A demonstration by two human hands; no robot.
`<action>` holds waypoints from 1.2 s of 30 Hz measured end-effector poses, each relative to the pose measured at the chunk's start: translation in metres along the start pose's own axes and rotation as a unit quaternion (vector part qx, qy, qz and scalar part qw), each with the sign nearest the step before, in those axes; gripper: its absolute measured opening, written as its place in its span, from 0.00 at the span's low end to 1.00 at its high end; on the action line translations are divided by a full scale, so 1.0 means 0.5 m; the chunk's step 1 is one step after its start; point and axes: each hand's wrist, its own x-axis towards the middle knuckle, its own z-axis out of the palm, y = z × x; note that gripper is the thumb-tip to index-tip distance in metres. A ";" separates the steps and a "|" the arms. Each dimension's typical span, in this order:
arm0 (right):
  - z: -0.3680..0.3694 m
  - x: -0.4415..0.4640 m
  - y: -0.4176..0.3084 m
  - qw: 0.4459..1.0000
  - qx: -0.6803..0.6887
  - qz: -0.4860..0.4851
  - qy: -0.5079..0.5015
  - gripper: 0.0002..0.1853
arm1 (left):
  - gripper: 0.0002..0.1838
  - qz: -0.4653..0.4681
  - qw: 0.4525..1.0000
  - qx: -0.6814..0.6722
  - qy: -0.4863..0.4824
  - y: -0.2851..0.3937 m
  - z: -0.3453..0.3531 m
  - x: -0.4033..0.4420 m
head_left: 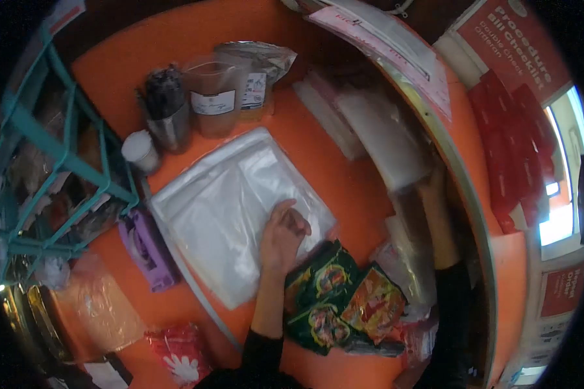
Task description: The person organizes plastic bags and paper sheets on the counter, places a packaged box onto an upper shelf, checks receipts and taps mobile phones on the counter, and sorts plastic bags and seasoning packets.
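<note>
My left hand (284, 236) is over a large stack of clear plastic bags (220, 207) lying flat on the orange counter. Its fingers are loosely bent and apart, with nothing visible in them. At the right, my right hand (433, 188) reaches to the end of another pile of clear plastic bags (379, 139) beneath the raised ledge. Shadow and blur hide its fingers, so I cannot make out whether it grips a bag. Green snack packets (324, 292) and an orange-red packet (375, 301) lie just right of my left forearm.
A teal rack (65, 155) stands left, beside a purple packet (148, 249). Behind the bags are a white tub (140, 151), a metal cup (170, 129) and a plastic jug (213, 104). A red packet (178, 353) lies in front. The raised ledge (464, 168) curves along the right.
</note>
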 end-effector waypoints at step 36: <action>-0.035 0.043 -0.044 0.594 -0.785 0.041 -0.171 0.39 | 0.28 -0.051 0.992 0.095 0.067 0.016 0.023 -0.016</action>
